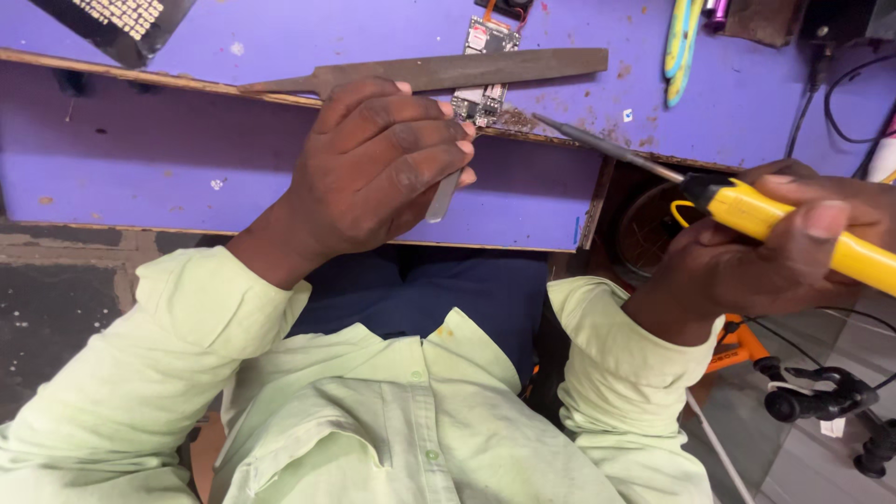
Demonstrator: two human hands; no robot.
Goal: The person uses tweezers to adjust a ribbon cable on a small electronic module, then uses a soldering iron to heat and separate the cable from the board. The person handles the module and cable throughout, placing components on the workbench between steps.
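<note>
My left hand [378, 173] is closed on metal tweezers [445, 194], whose tips reach a small circuit board [482, 67] lying on the purple bench top [308, 37]. My right hand [775, 247] grips a yellow-handled soldering iron [747, 210]. Its dark metal tip [560, 129] points left toward the board's lower end and stops a little short of it. Both sleeves are pale green.
A long flat metal file [439, 71] lies across the bench just above my left hand. A dark packet [117, 23] sits at the top left, yellow-blue tools [681, 47] at the top right. Black cables [840, 103] hang right; a small tripod [821, 397] stands on the floor.
</note>
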